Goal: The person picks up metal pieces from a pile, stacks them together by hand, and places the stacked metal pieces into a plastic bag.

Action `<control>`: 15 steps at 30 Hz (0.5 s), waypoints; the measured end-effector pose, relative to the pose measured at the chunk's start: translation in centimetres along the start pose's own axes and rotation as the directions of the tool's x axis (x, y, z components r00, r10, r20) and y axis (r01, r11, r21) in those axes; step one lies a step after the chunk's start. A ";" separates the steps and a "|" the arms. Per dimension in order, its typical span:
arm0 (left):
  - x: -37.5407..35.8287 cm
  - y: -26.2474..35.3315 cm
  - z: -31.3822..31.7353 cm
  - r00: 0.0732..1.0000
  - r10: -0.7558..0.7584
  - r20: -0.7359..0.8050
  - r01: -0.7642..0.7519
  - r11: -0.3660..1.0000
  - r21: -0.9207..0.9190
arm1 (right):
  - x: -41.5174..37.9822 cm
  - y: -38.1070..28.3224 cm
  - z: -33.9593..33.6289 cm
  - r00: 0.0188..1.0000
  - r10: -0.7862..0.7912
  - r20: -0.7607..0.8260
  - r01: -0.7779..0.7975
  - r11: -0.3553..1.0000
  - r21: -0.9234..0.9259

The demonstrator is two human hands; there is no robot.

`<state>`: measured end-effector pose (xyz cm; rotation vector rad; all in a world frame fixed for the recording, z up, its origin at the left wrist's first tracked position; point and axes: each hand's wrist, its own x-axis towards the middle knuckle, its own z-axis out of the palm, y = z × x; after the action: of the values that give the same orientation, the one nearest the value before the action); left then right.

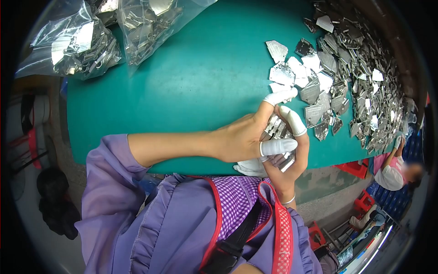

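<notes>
Over the table (pixel 173 86), your half-closed left hand (pixel 242 137) and right hand (pixel 299 157) cup a stack (pixel 275 129), probably keeping it together. Loose plates (pixel 310 93) lie right.

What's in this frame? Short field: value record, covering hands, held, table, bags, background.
left hand: left hand, closed around the held pieces, white finger covers on two digits
right hand: right hand, cupping the same pieces from the other side
held: bunched metal pieces, exact count unclear
surface: green tabletop
loose parts: scattered metal plates, dense pile farther right
bags: clear plastic bags of metal parts, far left
background: another person, right
</notes>
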<state>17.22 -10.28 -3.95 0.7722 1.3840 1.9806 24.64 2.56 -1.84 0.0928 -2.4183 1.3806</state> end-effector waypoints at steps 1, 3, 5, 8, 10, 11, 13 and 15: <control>0.0 0.0 -0.1 1.000 0.004 0.017 -0.005 1.000 0.012 | -0.2 0.1 0.0 1.000 -0.003 -0.004 0.003 1.000 -0.006; 0.2 0.0 -0.4 1.000 0.008 0.030 -0.009 1.000 0.024 | -0.3 0.2 0.2 1.000 -0.005 -0.004 0.005 1.000 -0.011; 0.5 -0.5 -0.5 0.979 -0.196 0.048 0.202 0.953 -0.227 | -0.3 0.3 0.4 0.997 0.027 -0.070 -0.022 0.997 0.074; 0.5 0.6 -0.8 0.910 -0.375 0.177 0.415 0.839 -0.352 | -0.3 0.7 -0.4 0.999 0.028 -0.031 -0.025 0.997 0.076; 0.4 0.5 -0.7 0.907 -0.388 0.162 0.419 0.863 -0.281 | -0.2 0.7 -0.3 0.999 0.018 -0.049 -0.016 0.999 0.043; 0.5 0.3 -0.8 0.895 -0.395 0.206 0.440 0.855 -0.273 | -0.2 0.8 -0.3 0.999 0.018 -0.049 -0.016 0.999 0.044; 0.6 0.2 -1.0 0.882 -0.402 0.248 0.461 0.847 -0.265 | -0.5 0.9 -0.2 0.998 0.043 -0.045 -0.038 0.995 0.094; 0.6 0.2 -1.1 0.885 -0.381 0.268 0.448 0.853 -0.268 | -0.4 1.0 -0.4 0.999 0.040 -0.036 -0.038 0.999 0.038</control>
<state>15.97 -10.59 -3.98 0.4581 0.9692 1.6681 24.86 3.33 -2.57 0.0292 -2.3770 1.4319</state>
